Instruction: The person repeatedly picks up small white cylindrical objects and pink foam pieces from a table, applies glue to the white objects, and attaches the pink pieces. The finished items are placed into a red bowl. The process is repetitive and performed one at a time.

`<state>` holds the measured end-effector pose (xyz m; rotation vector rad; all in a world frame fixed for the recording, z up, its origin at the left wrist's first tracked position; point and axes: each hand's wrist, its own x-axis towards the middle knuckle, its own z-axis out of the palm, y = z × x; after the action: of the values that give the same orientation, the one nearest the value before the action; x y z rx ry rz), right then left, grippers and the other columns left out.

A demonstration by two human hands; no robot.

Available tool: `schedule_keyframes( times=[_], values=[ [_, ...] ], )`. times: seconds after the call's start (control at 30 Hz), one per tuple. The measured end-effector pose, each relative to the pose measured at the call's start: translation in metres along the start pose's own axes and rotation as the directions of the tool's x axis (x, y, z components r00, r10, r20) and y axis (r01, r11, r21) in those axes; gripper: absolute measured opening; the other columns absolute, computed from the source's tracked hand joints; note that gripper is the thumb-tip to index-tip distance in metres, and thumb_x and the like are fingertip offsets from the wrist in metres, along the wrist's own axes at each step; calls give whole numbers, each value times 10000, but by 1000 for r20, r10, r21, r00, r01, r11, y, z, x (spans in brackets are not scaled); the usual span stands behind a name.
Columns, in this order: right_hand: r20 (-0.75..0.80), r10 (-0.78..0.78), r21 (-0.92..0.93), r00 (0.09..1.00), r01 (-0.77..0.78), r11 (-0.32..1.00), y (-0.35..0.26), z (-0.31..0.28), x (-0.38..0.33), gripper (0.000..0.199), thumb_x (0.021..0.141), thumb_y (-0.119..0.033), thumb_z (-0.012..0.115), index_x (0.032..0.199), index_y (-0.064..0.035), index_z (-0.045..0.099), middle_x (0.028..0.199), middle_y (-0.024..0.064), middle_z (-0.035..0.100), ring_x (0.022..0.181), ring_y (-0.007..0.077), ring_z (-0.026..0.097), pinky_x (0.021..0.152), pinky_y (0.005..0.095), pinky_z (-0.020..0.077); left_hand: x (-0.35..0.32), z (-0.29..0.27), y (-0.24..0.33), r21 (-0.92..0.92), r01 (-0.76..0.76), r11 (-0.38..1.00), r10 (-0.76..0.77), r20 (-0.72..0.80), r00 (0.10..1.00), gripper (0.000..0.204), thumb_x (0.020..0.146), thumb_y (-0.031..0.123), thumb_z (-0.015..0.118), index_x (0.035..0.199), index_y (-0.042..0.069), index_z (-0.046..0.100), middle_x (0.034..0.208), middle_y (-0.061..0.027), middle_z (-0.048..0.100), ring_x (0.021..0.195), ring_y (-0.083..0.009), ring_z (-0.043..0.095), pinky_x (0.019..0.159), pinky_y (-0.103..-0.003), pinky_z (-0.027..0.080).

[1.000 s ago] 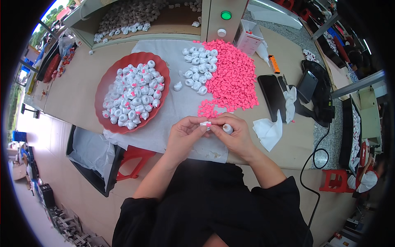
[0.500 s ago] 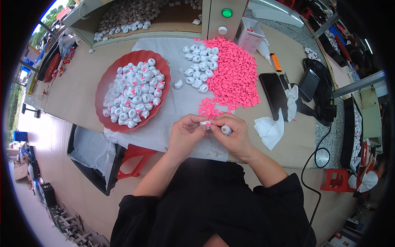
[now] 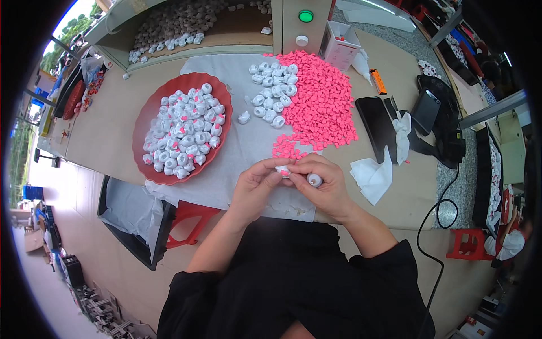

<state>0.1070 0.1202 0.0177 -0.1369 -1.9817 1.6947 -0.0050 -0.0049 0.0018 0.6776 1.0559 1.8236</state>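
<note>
The left hand (image 3: 252, 185) pinches a small white piece (image 3: 282, 169) between thumb and fingers, and the right hand (image 3: 324, 185) meets it there with thumb and index fingertips while its curled fingers grip a white bottle (image 3: 314, 179), nozzle end outward. Whether the right fingertips also hold a tiny part is too small to tell. Under both hands spreads a white paper sheet (image 3: 240, 152). Just beyond the fingertips begins a wide heap of pink pieces (image 3: 319, 101); near the right hand, on its right, lies a crumpled white tissue (image 3: 372, 178). Ahead of the left hand rests a lone white piece (image 3: 244, 117), and further ahead a cluster of white pieces (image 3: 274, 93) touches the pink heap. Left of the left hand, a red scalloped bowl (image 3: 143, 127) holds many white pieces, some bearing pink bits. Past the tissue lie a black phone (image 3: 376, 127) and, farther from the right hand, an orange lighter (image 3: 378, 82). Farthest ahead, a white box (image 3: 340, 48) stands beside a cabinet with a green light (image 3: 305, 16).
</note>
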Motion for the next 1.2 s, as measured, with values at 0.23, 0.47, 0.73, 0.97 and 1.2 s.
schedule_keyframes(
  times=[0.23, 0.47, 0.73, 0.97, 1.2],
  values=[
    [-8, -3, -56, 1000, 3, 998, -8, -1, 1, 185, 753, 20, 602, 938, 14, 610, 829, 86, 577, 749, 144, 553, 646, 258, 446, 1, -5, -4, -35, 54, 998, -52, 54, 997, 261, 892, 79, 482, 1137, -8, 505, 974, -74, 583, 802, -121, 572, 744, -244, 462],
    [-27, 407, 285, 913, -383, 878, -12, -2, 3, 126, 817, -67, 596, 910, 15, 616, 831, 39, 603, 775, 77, 554, 672, 227, 452, 1, 0, -2, -11, 49, 999, -49, -37, 998, 207, 887, 84, 493, 1059, -13, 554, 892, -71, 601, 734, -114, 557, 643, -242, 465],
    [6, 430, 338, 903, -406, 849, -7, -7, 3, 147, 815, -92, 611, 904, 25, 616, 855, 42, 611, 772, 75, 554, 685, 222, 451, -1, 1, -5, 29, 9, 1000, -7, -64, 998, 173, 882, 87, 505, 999, -23, 567, 889, -68, 603, 719, -98, 550, 602, -229, 459],
    [-23, 453, 332, 891, -421, 844, -10, -4, 3, 127, 805, -73, 618, 889, 21, 618, 843, 45, 607, 740, 79, 542, 655, 218, 437, -3, 3, -3, 81, 0, 997, 5, -61, 998, 193, 883, 69, 497, 1039, -26, 560, 893, -74, 604, 725, -103, 554, 619, -229, 460],
    [-40, 117, -92, 992, -120, 988, -3, -4, 0, 158, 762, -2, 617, 919, 14, 617, 797, 70, 590, 734, 125, 560, 661, 242, 433, -3, 2, -2, 187, -20, 982, 29, -44, 999, 280, 864, 2, 499, 1143, -9, 524, 917, -76, 593, 795, -123, 579, 715, -242, 474]
  ],
)
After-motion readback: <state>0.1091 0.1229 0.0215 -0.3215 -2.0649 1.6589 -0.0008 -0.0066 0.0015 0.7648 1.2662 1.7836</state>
